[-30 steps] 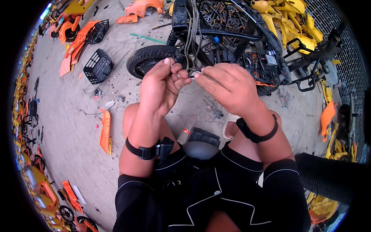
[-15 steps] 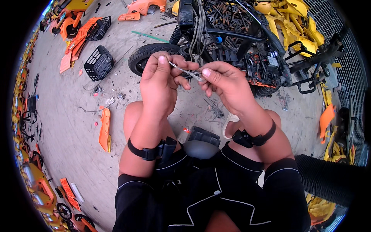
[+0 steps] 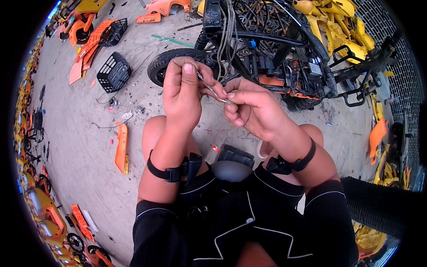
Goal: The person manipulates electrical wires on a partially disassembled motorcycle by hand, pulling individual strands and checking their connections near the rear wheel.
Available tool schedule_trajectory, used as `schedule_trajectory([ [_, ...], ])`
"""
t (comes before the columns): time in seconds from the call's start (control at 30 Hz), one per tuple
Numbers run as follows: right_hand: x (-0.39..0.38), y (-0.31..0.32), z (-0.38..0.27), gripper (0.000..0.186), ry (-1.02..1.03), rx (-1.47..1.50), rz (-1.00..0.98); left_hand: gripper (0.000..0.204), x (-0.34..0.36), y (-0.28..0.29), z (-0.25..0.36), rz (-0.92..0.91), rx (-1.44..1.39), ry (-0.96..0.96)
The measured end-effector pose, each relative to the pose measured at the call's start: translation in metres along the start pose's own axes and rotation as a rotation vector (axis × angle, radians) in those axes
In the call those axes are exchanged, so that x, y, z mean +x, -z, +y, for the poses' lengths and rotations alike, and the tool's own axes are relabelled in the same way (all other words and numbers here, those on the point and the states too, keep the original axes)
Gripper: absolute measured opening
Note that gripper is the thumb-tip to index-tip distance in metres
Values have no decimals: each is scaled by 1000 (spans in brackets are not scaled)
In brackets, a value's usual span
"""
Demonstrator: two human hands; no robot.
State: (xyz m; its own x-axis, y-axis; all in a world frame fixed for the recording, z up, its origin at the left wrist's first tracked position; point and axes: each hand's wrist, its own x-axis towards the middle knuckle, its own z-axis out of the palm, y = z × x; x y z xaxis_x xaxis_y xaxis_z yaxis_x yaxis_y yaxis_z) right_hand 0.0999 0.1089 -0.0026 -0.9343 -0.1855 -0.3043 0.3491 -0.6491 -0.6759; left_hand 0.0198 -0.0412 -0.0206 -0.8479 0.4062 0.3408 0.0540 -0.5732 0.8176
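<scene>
A thin grey twisted wire (image 3: 211, 87) stretches between my two hands, in front of the wheel. Thumb and fingers of my left hand (image 3: 184, 89) pinch its upper end. Lower down, my right hand (image 3: 251, 106) grips the other end near the fingertips; part of that end is hidden by the fingers. Just beyond my hands a bundle of grey cables (image 3: 228, 40) hangs from the black vehicle frame (image 3: 271, 38). The black tyre (image 3: 160, 66) lies behind my left hand.
Black plastic baskets (image 3: 114, 72) and orange panels (image 3: 120, 149) lie on the concrete floor at the left. Yellow body panels (image 3: 342, 31) are heaped at the far right. Rusty metal parts (image 3: 262, 22) fill the frame's middle. A ridged black object (image 3: 373, 204) stands by my right elbow.
My right hand has moved slightly down and turned, its fingers curling closer round the wire. The loose loops between the hands now look like one narrow twisted strand. My left hand stays nearly in place.
</scene>
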Motion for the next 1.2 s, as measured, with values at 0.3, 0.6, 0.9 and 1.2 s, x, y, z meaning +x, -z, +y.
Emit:
schedule_trajectory([
  [0.3, -8, 4, -6, 25, 468, -835, 20, 19, 4, 0, 5, 234, -63, 381],
  [0.6, -8, 15, -13, 35, 1284, -1920, -8, 22, 6, -1, 1, 278, -119, 540],
  [0.9, -8, 7, -8, 11, 630, -1042, 219, 19, 1, -3, -2, 246, -24, 205],
  [1.2, -5, 10, 0, 26, -347, 426, -224, 20, -5, -12, 4, 45, -197, 0],
])
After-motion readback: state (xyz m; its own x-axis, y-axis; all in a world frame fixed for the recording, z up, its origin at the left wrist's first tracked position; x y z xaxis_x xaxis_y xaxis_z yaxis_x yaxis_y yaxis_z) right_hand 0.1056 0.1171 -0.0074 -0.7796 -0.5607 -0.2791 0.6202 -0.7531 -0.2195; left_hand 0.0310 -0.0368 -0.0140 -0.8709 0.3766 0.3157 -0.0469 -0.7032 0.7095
